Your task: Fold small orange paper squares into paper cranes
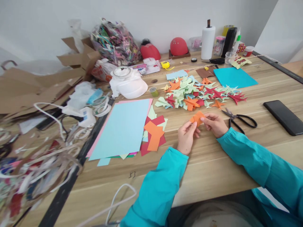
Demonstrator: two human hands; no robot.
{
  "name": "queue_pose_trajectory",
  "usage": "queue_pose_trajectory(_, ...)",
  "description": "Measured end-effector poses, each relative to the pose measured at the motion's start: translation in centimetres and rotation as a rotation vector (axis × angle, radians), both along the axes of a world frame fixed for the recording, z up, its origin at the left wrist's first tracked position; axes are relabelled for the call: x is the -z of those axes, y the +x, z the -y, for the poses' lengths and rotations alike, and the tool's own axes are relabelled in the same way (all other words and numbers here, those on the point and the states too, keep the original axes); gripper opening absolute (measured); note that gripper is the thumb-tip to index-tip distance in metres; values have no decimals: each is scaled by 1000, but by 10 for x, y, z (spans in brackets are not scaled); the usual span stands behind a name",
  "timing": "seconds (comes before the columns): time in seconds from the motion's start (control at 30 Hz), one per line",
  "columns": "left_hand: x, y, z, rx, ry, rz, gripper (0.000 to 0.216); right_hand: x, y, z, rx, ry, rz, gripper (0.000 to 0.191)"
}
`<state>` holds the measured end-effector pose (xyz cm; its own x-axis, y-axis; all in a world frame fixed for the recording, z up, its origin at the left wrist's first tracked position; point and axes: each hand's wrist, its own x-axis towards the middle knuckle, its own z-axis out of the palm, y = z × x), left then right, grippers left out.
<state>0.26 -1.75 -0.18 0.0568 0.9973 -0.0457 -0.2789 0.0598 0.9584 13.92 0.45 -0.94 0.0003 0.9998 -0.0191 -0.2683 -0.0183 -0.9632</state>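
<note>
My left hand [187, 136] and my right hand [215, 123] both pinch a small folded orange paper [197, 117] just above the wooden table [213, 170]. The fingers of both hands are closed on its edges. Both arms wear teal sleeves. Beyond the hands lies a pile of folded paper shapes [199, 93] in green, orange, red and blue. Left of my left hand sit loose orange and red paper pieces [153, 135] beside a stack of light blue and pink sheets [123, 127].
Black scissors [240, 119] lie right of my right hand, and a dark phone [284, 117] lies further right. A teal sheet [234, 77], a paper towel roll [207, 42] and small jars stand at the back. Cardboard, tape rolls and paper scraps crowd the left side.
</note>
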Motion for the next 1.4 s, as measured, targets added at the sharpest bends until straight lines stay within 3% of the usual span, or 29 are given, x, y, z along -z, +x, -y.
queue_pose_trajectory(0.27,3,-8,-7,-116,39,-101,28,-4,2,2,-97,-13,59,23)
queue_pose_trajectory(0.57,2,-7,-6,-12,-1,-89,36,-3,0,2,-67,12,63,31)
queue_pose_trajectory(0.83,3,-8,-7,-45,37,-69,17,-3,1,2,-55,38,75,15)
queue_pose_trajectory(1.03,-4,-7,-6,22,-73,-36,32,-2,1,2,-70,58,92,14)
queue_pose_trajectory(1.27,-5,-6,-6,57,-68,-82,33,-7,0,3,-77,-9,73,28)
queue_pose_trajectory(1.4,-4,-6,-6,34,-75,-78,33,-9,0,4,-87,-53,71,27)
